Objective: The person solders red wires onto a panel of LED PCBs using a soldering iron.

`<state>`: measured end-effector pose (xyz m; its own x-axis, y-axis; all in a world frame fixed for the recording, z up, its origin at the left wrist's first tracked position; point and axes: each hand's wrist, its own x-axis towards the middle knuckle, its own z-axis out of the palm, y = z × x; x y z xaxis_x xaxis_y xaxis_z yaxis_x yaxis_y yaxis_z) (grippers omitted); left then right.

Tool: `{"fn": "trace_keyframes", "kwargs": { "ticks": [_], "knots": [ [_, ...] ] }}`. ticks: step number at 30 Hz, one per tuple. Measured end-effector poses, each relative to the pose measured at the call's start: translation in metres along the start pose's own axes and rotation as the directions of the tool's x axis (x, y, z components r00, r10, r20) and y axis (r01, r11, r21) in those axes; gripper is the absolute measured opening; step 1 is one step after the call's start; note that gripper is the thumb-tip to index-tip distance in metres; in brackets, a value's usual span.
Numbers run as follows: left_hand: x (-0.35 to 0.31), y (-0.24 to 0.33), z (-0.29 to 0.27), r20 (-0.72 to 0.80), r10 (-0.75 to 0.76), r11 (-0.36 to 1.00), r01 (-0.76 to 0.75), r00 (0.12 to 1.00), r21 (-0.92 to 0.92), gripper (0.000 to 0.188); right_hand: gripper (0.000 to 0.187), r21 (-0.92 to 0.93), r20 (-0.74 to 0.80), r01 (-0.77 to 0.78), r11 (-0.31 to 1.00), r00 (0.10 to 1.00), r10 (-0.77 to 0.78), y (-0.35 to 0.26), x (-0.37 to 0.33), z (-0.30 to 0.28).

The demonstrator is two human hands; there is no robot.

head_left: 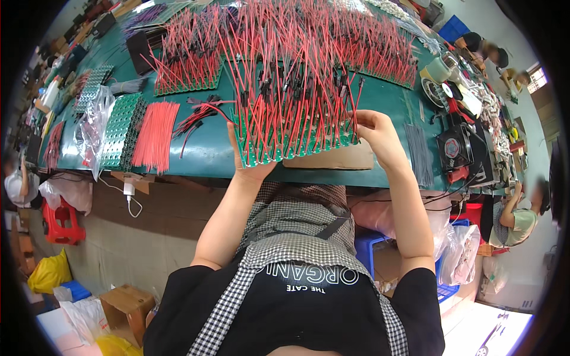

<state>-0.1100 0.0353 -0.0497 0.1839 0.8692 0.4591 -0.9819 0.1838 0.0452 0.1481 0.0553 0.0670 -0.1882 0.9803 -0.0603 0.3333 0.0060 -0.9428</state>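
Between my two hands is a green circuit board panel (261,155) bristling with upright red and black wires that end in black connectors. My left hand (252,166) grips its left edge from below, with the fingers mostly hidden behind the board. At the right edge, my right hand (378,133) pinches the panel between thumb and fingers. The panel is tilted toward me, above a flat piece of cardboard (332,159) on the green table. Just left of it lies a loose bunch of red and black wires (205,111).
More wired panels (189,77) crowd the far table (205,153). At left lie a red wire bundle (155,135), stacked bare boards (123,130) and a plastic bag (94,127). At right are dark wires (419,154) and a black fan (456,148). Other people sit farther right.
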Motion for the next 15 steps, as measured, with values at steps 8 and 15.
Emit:
{"fn": "trace_keyframes", "kwargs": {
  "ticks": [8, 15],
  "knots": [
    [0.002, 0.003, -0.012, -0.042, -0.022, 0.992, 0.027, 0.999, 0.120, 0.103, 0.034, 0.016, 0.005, 0.024, 1.000, 1.000, -0.024, -0.004, 0.003, 0.011],
    [0.007, 0.000, -0.013, -0.077, 0.042, 0.987, -0.029, 0.996, 0.159, 0.098, 0.035, 0.029, 0.019, 0.019, 0.999, 1.000, -0.019, -0.013, 0.011, 0.014]
  ]
}}
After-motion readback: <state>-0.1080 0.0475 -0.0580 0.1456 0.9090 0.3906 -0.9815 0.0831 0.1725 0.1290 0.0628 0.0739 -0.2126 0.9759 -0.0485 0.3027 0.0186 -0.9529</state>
